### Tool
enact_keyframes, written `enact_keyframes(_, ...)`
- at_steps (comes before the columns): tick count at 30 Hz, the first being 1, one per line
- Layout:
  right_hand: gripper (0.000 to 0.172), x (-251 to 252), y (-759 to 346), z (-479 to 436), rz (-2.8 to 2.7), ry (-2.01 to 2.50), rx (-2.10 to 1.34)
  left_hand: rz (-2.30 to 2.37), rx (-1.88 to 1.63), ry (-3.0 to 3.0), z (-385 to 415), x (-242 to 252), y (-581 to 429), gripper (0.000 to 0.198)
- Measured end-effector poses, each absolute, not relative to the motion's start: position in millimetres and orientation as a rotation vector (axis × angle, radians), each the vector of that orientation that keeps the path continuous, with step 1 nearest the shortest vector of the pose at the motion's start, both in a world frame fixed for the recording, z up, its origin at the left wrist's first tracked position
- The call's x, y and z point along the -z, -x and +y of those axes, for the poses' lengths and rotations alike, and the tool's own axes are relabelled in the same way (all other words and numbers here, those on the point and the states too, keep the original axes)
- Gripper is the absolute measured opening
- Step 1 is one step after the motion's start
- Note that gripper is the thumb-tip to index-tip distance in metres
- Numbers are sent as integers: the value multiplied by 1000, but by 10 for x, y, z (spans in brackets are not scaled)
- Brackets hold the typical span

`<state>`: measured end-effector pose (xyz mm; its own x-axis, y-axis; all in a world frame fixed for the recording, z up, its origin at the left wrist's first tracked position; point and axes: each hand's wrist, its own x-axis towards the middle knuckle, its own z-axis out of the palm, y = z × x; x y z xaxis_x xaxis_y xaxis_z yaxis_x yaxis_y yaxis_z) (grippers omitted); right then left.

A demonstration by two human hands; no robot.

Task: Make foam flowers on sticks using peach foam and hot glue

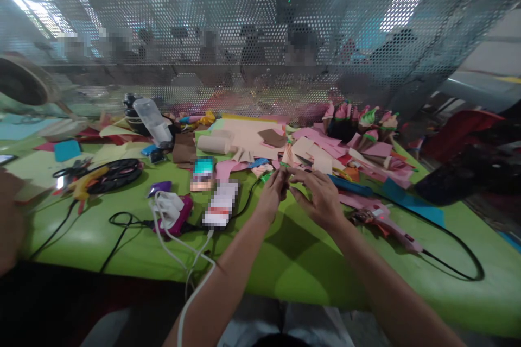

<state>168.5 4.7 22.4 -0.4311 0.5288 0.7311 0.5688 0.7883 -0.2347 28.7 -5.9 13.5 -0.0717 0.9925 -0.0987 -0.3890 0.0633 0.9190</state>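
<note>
My left hand [275, 190] is closed around a small paper cone [287, 152] with a green band, its tan and pink tip pointing up above my fingers. Just to its right, my right hand [318, 195] has its fingers apart, with the fingertips close to the cone's base; whether they touch it is hard to tell. Pink and cream paper pieces [311, 152] lie behind both hands. A pink glue gun [391, 226] rests on the green table [301, 276] to the right of my right forearm.
Two phones [222, 203] [203, 173] and a magenta power strip [174, 216] with white cables lie left. Farther left are a yellow glue gun [87, 183] and a clear bottle [153, 121]. Finished cones [368, 119] stand back right. Another person's arm [10, 216] shows at the left edge.
</note>
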Motion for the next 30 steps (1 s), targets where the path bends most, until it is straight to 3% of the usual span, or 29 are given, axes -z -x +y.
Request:
enact_keyframes(7,14,-244,-1669,1,-2151,846,287,1000,-1392,-824,-56,-129,-293,41)
enact_keyframes(17,16,-253,-1653,7,-2187,873,302,1034,-1395,-937,-68,-127,-278,45)
enact_keyframes(30,18,-241,-1644,0,-2194,876,298,1104,-1440,-1052,0,-76,-270,32)
